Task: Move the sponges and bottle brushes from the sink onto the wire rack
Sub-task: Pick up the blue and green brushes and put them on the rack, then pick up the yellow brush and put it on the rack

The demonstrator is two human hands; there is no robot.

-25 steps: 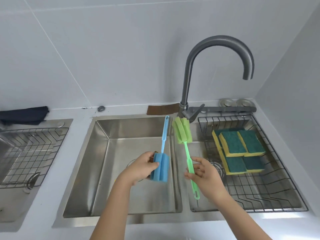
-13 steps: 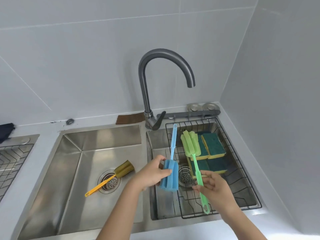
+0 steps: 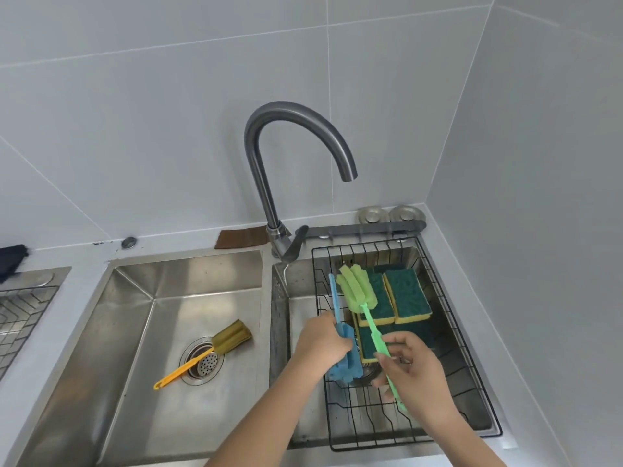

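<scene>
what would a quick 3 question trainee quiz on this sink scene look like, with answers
1. True or false: the left hand holds the green brush.
2. Which brush lies in the left basin, across the drain? A blue, B yellow, C green.
3. Fill in: the sponges lie in the wire ____ in the right basin.

Key
1. False: the left hand holds the blue brush by its foam head; the right hand grips the green brush by its handle.
2. B, the yellow brush.
3. rack.
</scene>
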